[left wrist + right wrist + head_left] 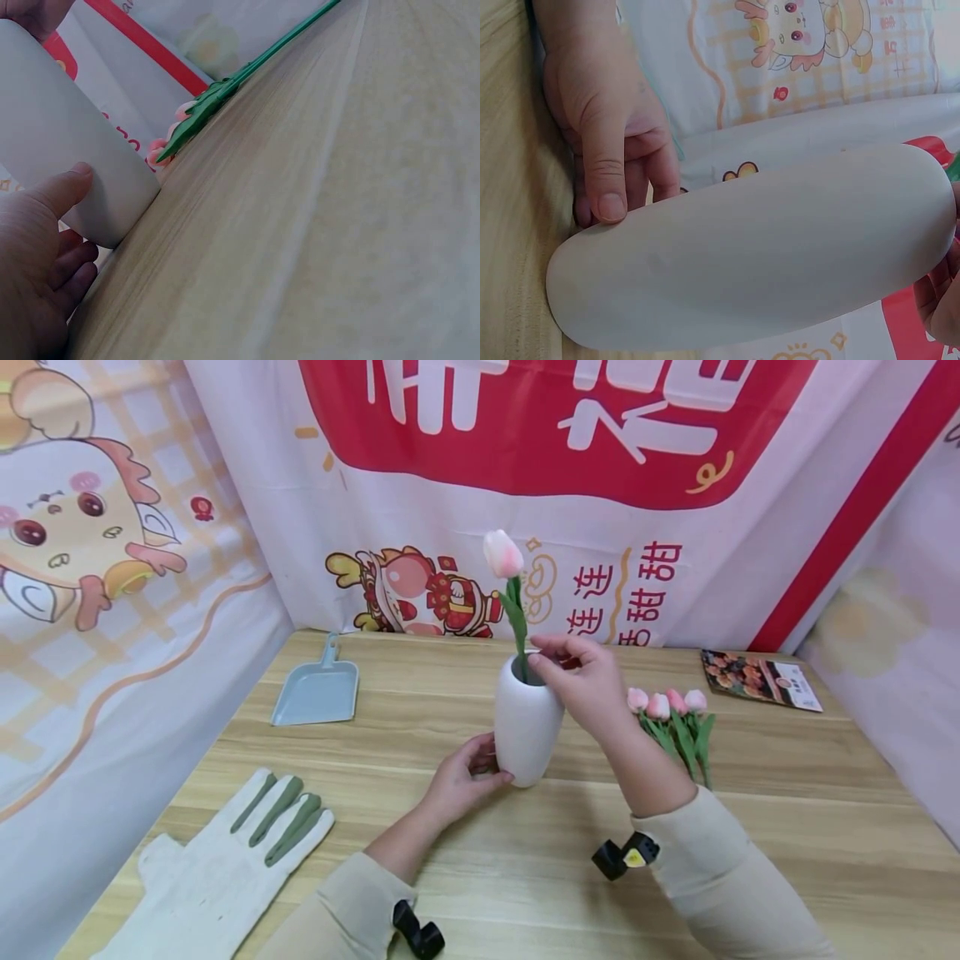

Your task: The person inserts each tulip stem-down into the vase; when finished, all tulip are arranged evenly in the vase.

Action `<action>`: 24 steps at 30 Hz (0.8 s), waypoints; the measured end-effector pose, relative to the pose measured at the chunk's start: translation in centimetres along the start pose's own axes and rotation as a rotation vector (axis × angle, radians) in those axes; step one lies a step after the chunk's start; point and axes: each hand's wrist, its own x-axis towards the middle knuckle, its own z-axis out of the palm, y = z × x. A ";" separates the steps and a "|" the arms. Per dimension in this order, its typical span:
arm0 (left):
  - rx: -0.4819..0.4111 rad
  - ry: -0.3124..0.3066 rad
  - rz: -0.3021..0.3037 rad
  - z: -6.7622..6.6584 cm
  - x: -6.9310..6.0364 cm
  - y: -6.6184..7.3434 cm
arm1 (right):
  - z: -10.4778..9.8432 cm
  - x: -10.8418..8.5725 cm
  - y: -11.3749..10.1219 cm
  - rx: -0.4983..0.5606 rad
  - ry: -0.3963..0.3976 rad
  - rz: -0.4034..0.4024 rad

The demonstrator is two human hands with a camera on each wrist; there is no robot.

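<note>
A white vase (pixel 525 727) stands on the wooden table, leaning slightly. My left hand (pixel 463 779) holds its base, thumb on the near side and fingers behind. The left wrist view shows this hand (pixel 37 270) low on the vase (pixel 67 127). One pink-and-white tulip (pixel 516 602) rises from the vase's mouth, its lower stem hidden inside. At the rim, my right hand (pixel 585 681) pinches the tulip's stem between thumb and index finger. In the right wrist view, the right fingers (pixel 937 296) show only at the edge, beside the rim.
Several pink tulips (pixel 675 722) lie right of the vase, partly behind my right forearm. A printed card (pixel 761 681) is at the back right. Back left lies a blue dustpan (pixel 318 689); front left, a white-and-green glove (pixel 232 860). Printed cloth (pixel 420 510) hangs behind the table.
</note>
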 end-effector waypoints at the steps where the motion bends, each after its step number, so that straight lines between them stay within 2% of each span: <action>1: 0.002 0.000 0.002 0.0 0.0 0.0 | -0.1 0.0 0.0 0.007 -0.001 0.004; 7: 0.004 0.004 0.006 0.0 0.1 -0.2 | -1.2 -0.4 0.7 0.060 0.032 0.037; 13: 0.003 0.005 0.014 0.0 0.0 -0.1 | -3.8 -1.2 2.2 0.076 0.090 0.082; 21: -0.004 0.012 0.003 0.0 0.0 0.1 | -8.5 -2.8 6.7 0.112 0.220 0.064; 24: -0.001 0.007 0.006 0.0 0.0 0.1 | -10.2 -3.7 8.4 0.051 0.241 0.098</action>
